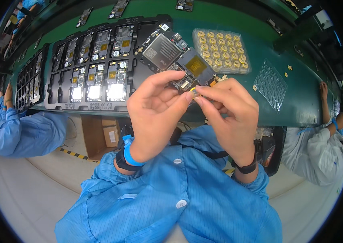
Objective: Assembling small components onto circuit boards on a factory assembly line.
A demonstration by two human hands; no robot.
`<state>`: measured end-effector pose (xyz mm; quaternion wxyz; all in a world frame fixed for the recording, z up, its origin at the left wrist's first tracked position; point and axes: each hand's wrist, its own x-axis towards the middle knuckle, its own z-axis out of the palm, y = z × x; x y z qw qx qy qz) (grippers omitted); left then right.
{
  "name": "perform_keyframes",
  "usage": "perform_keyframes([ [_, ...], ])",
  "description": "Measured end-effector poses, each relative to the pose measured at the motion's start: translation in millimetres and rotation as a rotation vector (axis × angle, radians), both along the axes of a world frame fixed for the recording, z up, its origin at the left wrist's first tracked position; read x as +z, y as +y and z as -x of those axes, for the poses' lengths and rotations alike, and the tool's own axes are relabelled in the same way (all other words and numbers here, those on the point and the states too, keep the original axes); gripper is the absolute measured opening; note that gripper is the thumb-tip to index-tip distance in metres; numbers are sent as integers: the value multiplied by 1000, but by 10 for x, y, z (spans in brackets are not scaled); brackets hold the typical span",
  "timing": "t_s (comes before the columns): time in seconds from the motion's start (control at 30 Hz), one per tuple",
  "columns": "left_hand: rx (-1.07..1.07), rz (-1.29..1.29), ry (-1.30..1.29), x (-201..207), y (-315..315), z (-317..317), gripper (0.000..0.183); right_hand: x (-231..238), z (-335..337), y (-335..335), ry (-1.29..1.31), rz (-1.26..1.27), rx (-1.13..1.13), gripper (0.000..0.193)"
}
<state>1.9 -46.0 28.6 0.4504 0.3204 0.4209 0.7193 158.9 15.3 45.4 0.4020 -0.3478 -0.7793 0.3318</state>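
At frame centre, right hand [235, 106] pinches small part [196, 92] against left hand [154, 103], whose grip I can't tell; probably part-handling by board [163, 52], next wants steady fingertips.

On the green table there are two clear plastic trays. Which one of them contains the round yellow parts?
The squarish tray just beyond the right hand: rows of round yellow parts fill it. The diamond-looking tray farther right shows none.
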Motion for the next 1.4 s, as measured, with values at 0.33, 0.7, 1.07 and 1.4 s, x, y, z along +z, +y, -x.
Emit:
perform_keyframes([
  [0.33, 87, 23, -17, -35, 52, -29, 37, -70, 67, -20, 212, 164, -40, 22],
  [0.7, 20, -51, 26, -7, 75, -60, 31, -36, 70, -17, 432, 745, -42, 13],
  [1.07, -110, 29, -50, -40, 128, 24, 30, -28, -34, 185, 329, 910, 51, 21],
  [1.4, -394, 63, -38, -182, 687, 183, 31, -53, -216, 657, 368, 932, 150, 16],
])
